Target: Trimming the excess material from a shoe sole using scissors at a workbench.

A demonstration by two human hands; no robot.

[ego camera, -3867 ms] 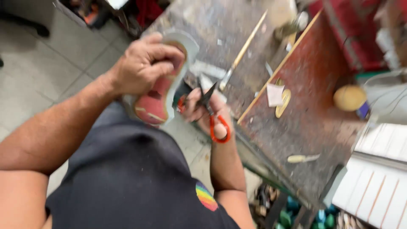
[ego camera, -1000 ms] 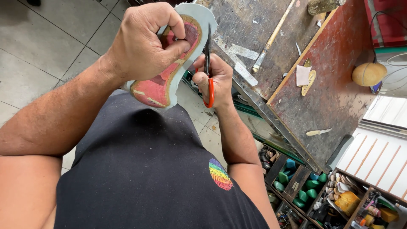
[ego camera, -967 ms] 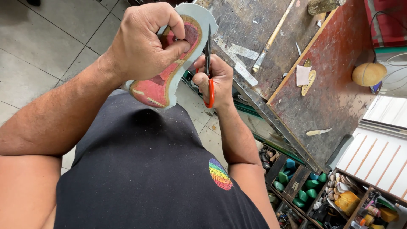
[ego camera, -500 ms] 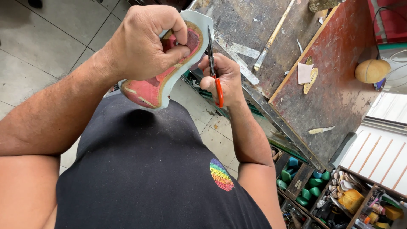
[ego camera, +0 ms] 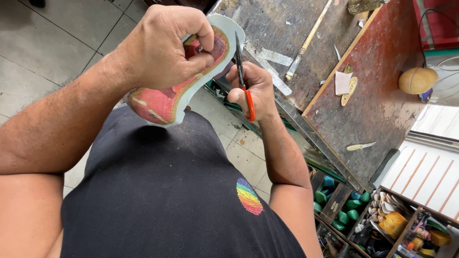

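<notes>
Because the shoe sole (ego camera: 179,88) is held up in the air in front of the person's chest, well clear of the table (ego camera: 282,43), it has to be steadied wholly by the left hand (ego camera: 160,50), which is closed around its upper half with the thumb pressed into the reddish inner face and the fingers wrapped over the back. The sole looks thin and light, a flat pale-blue piece with a red lining and a tan seam near the rim; it probably flexes easily, so a grip near the part being worked should keep the edge from wobbling. The right hand (ego camera: 253,88) is closed on the orange handles of a pair of scissors (ego camera: 243,79), whose dark blades point upward along the sole's right edge, touching or just beside it; whether the blades are parted cannot be told. The rim looks soft enough to shear but could tear unevenly if left unsupported. On the table lie a long wooden stick (ego camera: 308,38) and pale offcuts (ego camera: 275,57).
</notes>
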